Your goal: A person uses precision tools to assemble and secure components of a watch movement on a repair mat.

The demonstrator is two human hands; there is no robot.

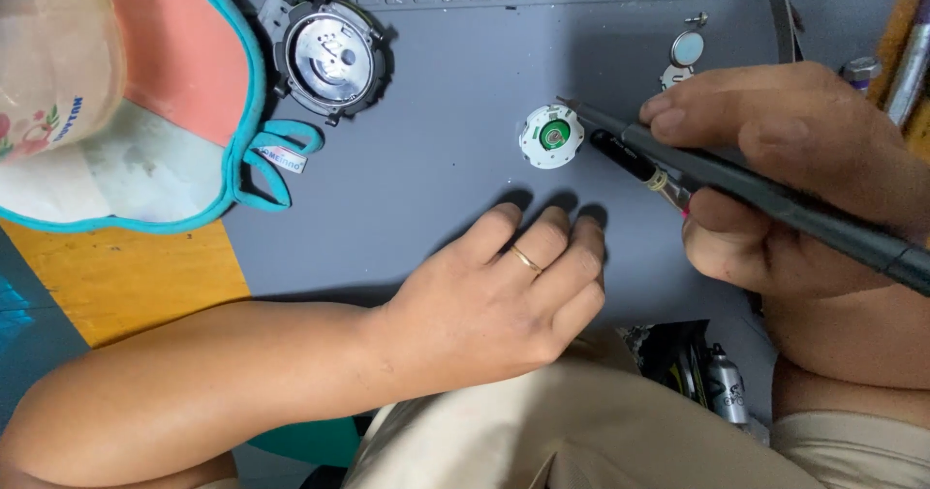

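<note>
The small round watch movement (551,137), white-rimmed with a green centre, lies flat on the grey mat surface (436,169), alone near the middle. It looks light, thin and fragile, likely to skid on the mat if nudged; the safest hold would be at its white plastic rim, not the exposed green centre. The right hand (775,169) comes in from 3 o'clock, its fingers (678,111) closed around dark pointed tweezers (736,184) whose tip rests at the movement's 1 o'clock edge; a second black, pen-like tool (635,163) is pinched beneath in the same hand, its end just beside the movement. The left hand (504,295), wearing a ring, lies palm down at 6 o'clock of the movement, fingers loosely curled, holding nothing, fingertips pressed on the mat. At 10 o'clock sits the black watch case (332,55), back open, showing a bare silver interior. A small metal cover piece (686,51) lies at 1 o'clock, and a teal-edged cloth bib (155,111) at 9 o'clock.
</note>
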